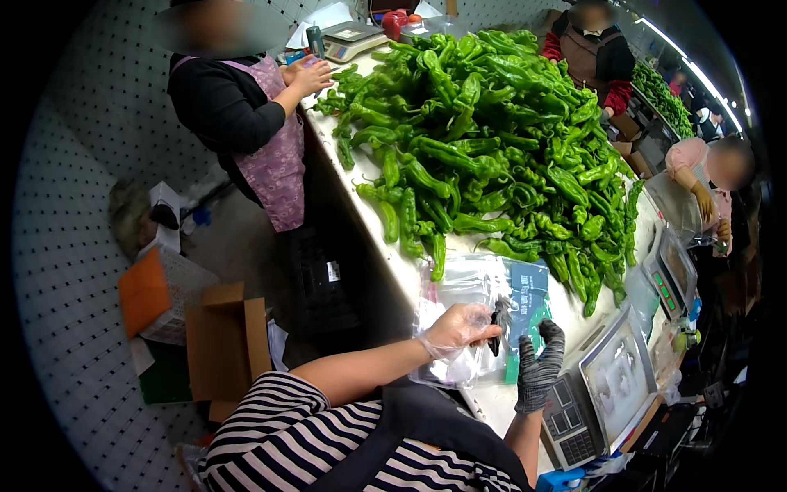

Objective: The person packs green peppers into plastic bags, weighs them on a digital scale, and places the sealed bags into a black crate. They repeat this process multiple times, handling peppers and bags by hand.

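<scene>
My left hand, in a thin clear plastic glove, grips a crumpled black-and-grey item. It looks like a knitted glove, though its full shape is hidden. Beneath lies a stack of clear plastic bags with a blue and green printed panel that bears writing. My right hand wears a grey knitted glove and holds nothing, its fingers apart over the right edge of the bags. Just beyond the bags rises a large heap of long green peppers on the white table.
Right of my hand stands a digital scale; another scale with a lit display is farther along. A third scale sits at the far end. Several people stand around the table. Cardboard boxes lie on the floor at left.
</scene>
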Demonstrator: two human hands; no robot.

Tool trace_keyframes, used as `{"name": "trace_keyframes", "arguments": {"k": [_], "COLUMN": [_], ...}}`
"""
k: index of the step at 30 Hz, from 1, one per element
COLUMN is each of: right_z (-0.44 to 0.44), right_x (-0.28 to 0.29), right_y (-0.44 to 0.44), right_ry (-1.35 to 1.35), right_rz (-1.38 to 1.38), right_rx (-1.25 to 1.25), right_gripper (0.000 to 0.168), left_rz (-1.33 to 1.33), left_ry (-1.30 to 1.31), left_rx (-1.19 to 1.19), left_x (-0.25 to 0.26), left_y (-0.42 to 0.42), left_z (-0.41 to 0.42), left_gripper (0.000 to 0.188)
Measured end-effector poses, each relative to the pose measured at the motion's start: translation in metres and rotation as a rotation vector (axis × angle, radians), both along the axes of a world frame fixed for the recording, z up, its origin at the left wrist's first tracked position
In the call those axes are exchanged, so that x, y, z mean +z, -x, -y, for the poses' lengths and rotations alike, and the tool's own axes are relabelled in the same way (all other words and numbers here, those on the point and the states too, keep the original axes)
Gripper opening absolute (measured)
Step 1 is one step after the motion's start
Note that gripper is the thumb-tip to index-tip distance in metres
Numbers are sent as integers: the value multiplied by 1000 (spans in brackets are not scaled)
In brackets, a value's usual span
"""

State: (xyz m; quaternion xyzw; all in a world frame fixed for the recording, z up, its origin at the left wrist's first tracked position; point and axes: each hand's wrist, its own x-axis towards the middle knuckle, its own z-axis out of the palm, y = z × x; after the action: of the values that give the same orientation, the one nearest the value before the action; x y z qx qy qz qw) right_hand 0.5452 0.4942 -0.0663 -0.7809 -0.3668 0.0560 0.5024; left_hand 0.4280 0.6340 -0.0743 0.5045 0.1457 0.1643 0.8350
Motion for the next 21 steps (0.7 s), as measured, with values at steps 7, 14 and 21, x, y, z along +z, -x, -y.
{"name": "trace_keyframes", "arguments": {"k": [7,14,21], "right_z": [-6,-15,-10], "right_x": [-12,7,-3], "right_y": [15,25,35], "right_ry": [38,29,-211], "right_rz": [-597,-397,-416], "right_rx": [311,212,160], "right_gripper": [18,10,15], "left_rz": [-30,-340,193], "left_ry": [-5,-1244,-1355], "left_rx": [-130,-4,168], "left_x": [1,15,39], "left_y": [14,32,13], "left_z": [-5,-17,19], "left_gripper": [16,13,27]}}
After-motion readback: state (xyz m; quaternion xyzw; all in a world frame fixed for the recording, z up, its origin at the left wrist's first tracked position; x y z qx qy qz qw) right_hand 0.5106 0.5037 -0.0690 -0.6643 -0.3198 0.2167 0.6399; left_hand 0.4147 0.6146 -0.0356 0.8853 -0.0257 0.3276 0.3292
